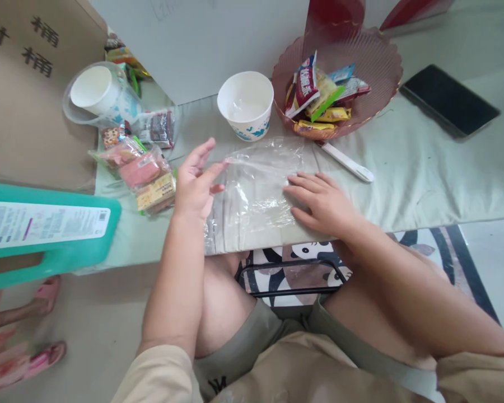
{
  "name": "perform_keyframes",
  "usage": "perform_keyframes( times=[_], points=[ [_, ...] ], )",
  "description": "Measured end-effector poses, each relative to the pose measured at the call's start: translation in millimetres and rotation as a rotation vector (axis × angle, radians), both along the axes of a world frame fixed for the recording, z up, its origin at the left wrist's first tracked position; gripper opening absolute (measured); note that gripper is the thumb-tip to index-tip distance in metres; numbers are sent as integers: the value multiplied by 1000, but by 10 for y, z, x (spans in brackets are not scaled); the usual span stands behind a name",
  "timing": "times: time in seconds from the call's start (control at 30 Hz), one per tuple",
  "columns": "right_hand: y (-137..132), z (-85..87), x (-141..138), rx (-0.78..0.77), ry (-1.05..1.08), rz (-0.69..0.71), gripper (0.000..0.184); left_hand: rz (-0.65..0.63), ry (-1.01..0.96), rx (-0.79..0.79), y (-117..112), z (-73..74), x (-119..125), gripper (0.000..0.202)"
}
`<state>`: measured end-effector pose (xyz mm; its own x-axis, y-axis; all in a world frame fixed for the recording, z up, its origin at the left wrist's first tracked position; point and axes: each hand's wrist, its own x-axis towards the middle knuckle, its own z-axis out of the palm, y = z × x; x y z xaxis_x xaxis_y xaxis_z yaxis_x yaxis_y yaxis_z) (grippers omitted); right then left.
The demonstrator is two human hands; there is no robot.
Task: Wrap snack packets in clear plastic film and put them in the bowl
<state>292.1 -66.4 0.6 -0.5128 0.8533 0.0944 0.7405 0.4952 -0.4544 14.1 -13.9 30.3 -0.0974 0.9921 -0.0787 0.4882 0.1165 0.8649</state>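
Note:
A clear, crinkled plastic bag [262, 190] lies spread on the cloth in front of me. My right hand [319, 201] rests flat on its right side, fingers stretched out. At the bag's upper left corner is my left hand [199, 182], raised with fingers apart, one fingertip touching or very near the film. Just beyond the bag stands a white paper cup [246, 106] with a blue-green leaf print; its inside looks bare. A white-handled folding knife or peeler [348, 162] lies right of the bag. Wrapped snacks [147, 170] sit left of my left hand.
A pink ribbed bowl [382, 89] holds several wrapped snacks. A black phone [451, 101] lies at the far right. Leftward are a tilted cup in a clear container [73, 106], a cardboard box [37, 117] and a teal jug [105, 224]. Another person's feet [46, 296] show lower left.

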Motion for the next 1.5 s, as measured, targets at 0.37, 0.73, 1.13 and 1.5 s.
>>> perform_keyframes(
  times=[0.37,0.73,1.13,1.5],
  points=[
    [-183,89,169,33,-74,68,49,51,95,29,-180,-103,-239,27],
    [-200,181,207,71,-112,190,29,143,-247,-21,73,-67,-79,21],
    [-291,559,208,76,110,-33,14,-755,678,397,-1093,279,516,55],
    [-144,453,345,134,361,179,59,-324,-110,-15,-774,340,21,5]
  ],
)
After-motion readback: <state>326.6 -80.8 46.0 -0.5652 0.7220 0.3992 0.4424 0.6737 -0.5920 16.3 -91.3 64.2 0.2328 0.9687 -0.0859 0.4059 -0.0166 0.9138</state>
